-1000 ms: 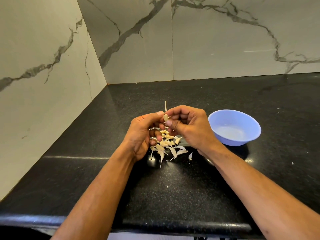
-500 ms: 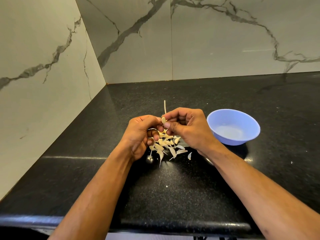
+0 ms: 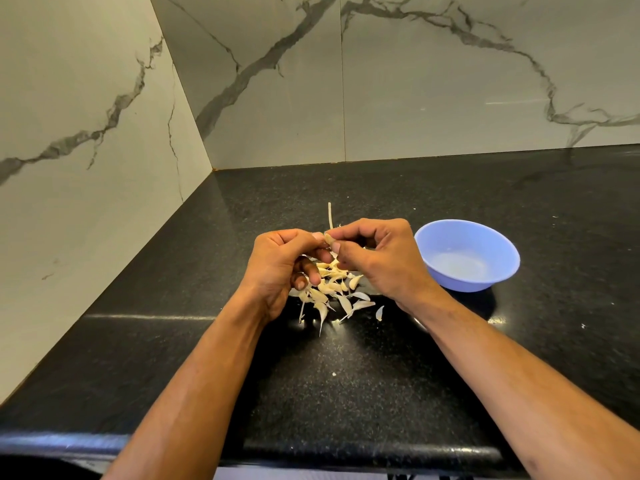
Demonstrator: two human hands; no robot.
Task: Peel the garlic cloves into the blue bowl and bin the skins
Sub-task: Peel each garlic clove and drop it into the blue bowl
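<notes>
While both hands' fingers (image 3: pixel 320 237) pinch one garlic clove (image 3: pixel 328 239), the cloves pile (image 3: pixel 332 289) lies below, blue bowl (image 3: pixel 467 255) beside.

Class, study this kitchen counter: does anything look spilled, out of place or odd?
Nothing is damaged. Garlic cloves lie loose in a heap on the black counter, with a small white fleck nearer the edge. The blue bowl looks empty.

Garlic cloves (image 3: pixel 332 289) heaped on countertop (image 3: pixel 346 393), bowl (image 3: pixel 467 256) to their right, walls (image 3: pixel 450 81) behind and left
</notes>
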